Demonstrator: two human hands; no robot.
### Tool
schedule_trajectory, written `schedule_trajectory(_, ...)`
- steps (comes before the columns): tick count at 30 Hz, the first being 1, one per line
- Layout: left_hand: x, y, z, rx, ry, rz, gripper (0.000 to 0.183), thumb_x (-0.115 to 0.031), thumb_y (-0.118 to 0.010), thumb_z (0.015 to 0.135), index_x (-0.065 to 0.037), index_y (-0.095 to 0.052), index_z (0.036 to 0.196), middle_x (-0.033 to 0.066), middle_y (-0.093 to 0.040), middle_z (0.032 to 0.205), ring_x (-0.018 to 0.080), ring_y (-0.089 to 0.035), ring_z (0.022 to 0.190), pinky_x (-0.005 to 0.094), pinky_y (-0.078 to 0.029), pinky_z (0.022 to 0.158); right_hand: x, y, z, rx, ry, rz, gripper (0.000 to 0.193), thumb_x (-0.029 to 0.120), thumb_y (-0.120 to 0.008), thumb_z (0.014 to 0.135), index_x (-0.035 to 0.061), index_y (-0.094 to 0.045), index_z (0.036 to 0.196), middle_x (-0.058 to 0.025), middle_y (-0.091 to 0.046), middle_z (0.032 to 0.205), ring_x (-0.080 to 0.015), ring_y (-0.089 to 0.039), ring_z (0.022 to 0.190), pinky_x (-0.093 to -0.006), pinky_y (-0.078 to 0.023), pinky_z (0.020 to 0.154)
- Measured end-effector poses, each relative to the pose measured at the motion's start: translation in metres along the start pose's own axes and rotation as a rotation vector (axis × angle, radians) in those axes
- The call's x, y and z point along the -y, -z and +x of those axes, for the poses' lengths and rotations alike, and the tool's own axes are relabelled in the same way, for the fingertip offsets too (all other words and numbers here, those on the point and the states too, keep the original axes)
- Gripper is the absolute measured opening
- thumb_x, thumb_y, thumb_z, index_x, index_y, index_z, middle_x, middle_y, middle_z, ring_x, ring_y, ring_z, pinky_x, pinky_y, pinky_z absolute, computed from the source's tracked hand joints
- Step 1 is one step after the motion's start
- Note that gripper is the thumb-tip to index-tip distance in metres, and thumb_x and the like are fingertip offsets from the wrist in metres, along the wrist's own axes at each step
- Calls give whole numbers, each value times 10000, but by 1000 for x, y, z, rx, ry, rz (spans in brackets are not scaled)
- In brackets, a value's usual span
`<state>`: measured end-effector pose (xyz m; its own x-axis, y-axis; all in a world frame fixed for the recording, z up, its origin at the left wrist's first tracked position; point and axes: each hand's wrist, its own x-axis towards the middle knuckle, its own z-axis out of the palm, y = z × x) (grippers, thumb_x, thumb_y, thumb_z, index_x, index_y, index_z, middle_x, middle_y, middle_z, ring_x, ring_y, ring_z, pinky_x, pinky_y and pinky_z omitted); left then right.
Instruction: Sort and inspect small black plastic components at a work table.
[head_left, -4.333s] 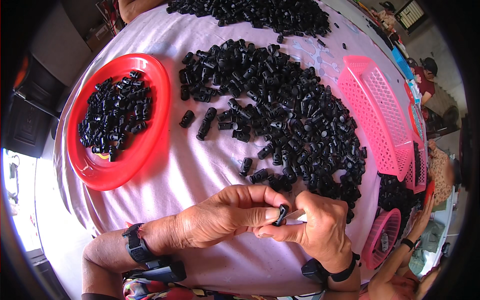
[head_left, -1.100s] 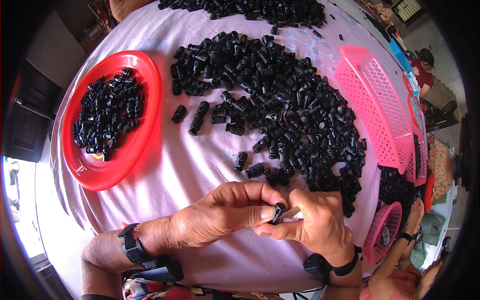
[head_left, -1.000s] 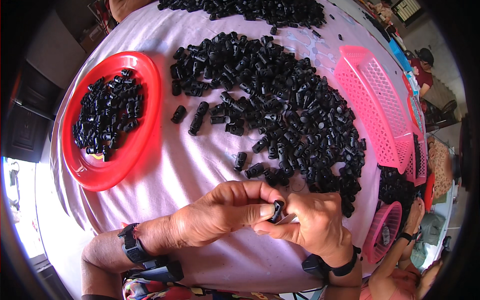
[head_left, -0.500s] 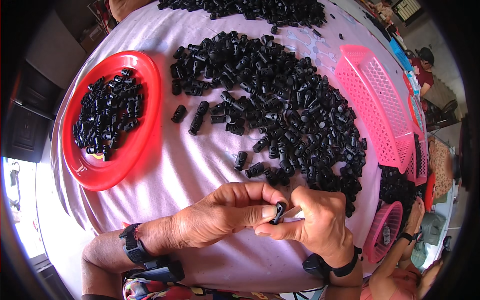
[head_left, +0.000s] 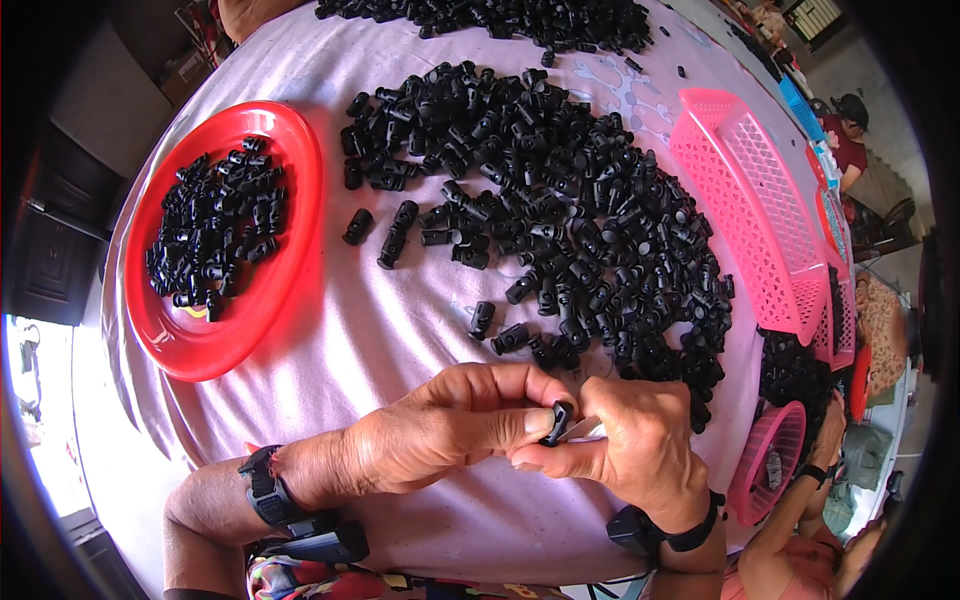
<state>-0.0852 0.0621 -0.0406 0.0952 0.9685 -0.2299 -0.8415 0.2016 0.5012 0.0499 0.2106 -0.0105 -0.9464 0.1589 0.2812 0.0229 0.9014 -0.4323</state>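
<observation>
Pinched between the thumb and index finger of my left hand is a small black plastic cord lock. My right hand is closed around a thin, silvery blade, whose tip meets or nearly meets the cord lock. Its handle is hidden inside my fist. Just beyond both hands spreads a big heap of black cord locks, with a few lying loose at its near left side. A red oval tray at the left holds a smaller pile of similar black pieces.
Pink lattice baskets stand along the right, with a round pink basket nearer me. Another black heap lies at the far side of the pink tablecloth. A co-worker's arm reaches in at the lower right.
The blade and my right hand have shifted very slightly beside the cord lock. My left hand keeps its pinch, and the heaps and tray look the same.
</observation>
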Motion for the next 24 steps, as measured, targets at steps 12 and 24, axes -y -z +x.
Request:
schedule_trajectory(12, 2, 0, 1, 2, 4, -36, 228, -120, -584, 940, -47, -560, 1154, -20, -579, 1044, 47, -532, 952, 201, -431, 841, -1, 3, 1, 18, -25, 14, 666, 622, -775, 619, 84, -386, 573, -42, -447, 471, -192, -516, 402, -308, -420, 396)
schedule_trajectory(24, 2, 1, 2, -15, -21, -2, 222, -126, -582, 942, -40, -562, 1145, -14, -578, 1045, 48, -531, 947, 206, -431, 848, 3, 2, 1, 12, -11, -23, 635, 579, -791, 634, 82, -402, 563, -49, -465, 479, -197, -518, 401, -309, -417, 392)
